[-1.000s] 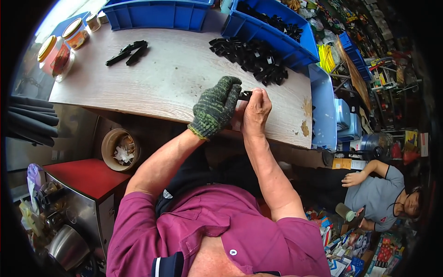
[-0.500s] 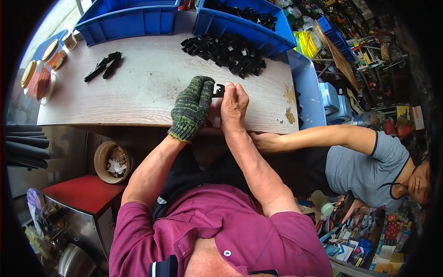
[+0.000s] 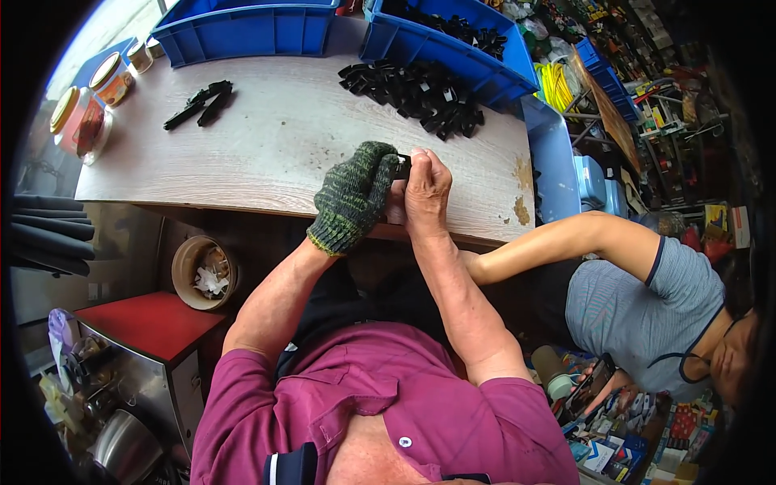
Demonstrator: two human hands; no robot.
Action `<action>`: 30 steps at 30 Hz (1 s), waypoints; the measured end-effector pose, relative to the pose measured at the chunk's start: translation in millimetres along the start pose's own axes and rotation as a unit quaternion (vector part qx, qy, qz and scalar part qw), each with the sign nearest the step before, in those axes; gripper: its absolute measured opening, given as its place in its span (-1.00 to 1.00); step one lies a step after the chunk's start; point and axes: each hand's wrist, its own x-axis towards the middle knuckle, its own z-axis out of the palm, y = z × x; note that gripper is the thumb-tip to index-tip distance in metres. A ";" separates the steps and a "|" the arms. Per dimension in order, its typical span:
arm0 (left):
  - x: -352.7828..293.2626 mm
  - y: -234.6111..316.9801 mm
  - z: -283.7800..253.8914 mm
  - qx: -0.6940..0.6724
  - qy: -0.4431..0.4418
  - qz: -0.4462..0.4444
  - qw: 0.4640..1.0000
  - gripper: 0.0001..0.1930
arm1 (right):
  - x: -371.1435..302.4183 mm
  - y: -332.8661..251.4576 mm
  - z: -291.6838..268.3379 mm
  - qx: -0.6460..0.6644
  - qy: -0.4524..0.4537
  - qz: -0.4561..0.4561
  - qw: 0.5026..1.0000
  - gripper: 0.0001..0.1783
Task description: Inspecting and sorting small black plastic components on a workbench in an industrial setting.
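Over the near edge of the pale wooden table [image 3: 267, 137], my two hands meet on a small black plastic part [image 3: 404, 167]. My left hand [image 3: 356, 192], in a dark green knitted glove, closes its fingers on the part's left side. My bare right hand [image 3: 428, 191] grips the right side, thumb and fingers pressed together. Much of the part is hidden by the fingers. Beyond my hands lies a heaped pile of similar black parts [image 3: 420, 97]. Assembled long black pieces [image 3: 200, 105] rest apart from it on the left.
Two blue bins, one on the left [image 3: 246, 36] and one with black parts on the right [image 3: 501, 73], line the far side. Jars [image 3: 81, 121] stand at the left edge. A waste bucket [image 3: 182, 271] sits below. A co-worker's arm [image 3: 558, 242] reaches under the table's right side.
The whole view has shifted slightly, so the table sits further right. My hands keep hold of the black part, and less of it shows now between my fingers.
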 end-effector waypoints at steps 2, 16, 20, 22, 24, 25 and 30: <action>-0.3 -0.7 -4.5 -0.004 -0.008 -0.022 1.000 -0.83 | -4.5 -12.6 8.6 0.003 0.001 0.005 1.000 -0.65; 3.3 -10.8 -11.0 0.001 -0.002 -0.009 1.000 -0.85 | -7.0 -20.9 9.5 0.101 -0.023 0.064 0.993 -0.60; 3.1 -27.4 -5.7 0.044 0.002 0.023 0.999 -0.83 | -6.1 -17.4 8.3 0.071 -0.029 0.056 0.996 -0.68; -0.7 -28.6 3.3 0.106 0.022 0.104 0.989 -0.81 | -1.3 -7.9 4.8 -0.008 0.009 -0.036 0.999 -0.70; -4.5 -15.7 18.3 0.239 0.018 0.163 0.957 -0.71 | -4.2 -8.0 3.6 0.019 0.024 -0.004 1.000 -0.70; -2.4 -14.4 21.9 0.230 0.001 0.147 0.962 -0.60 | 0.9 -10.3 4.2 -0.032 0.023 -0.079 0.996 -0.72; -1.3 -6.2 27.8 0.150 -0.046 -0.010 0.988 -0.63 | -2.8 -22.6 4.3 0.018 0.031 -0.028 0.999 -0.67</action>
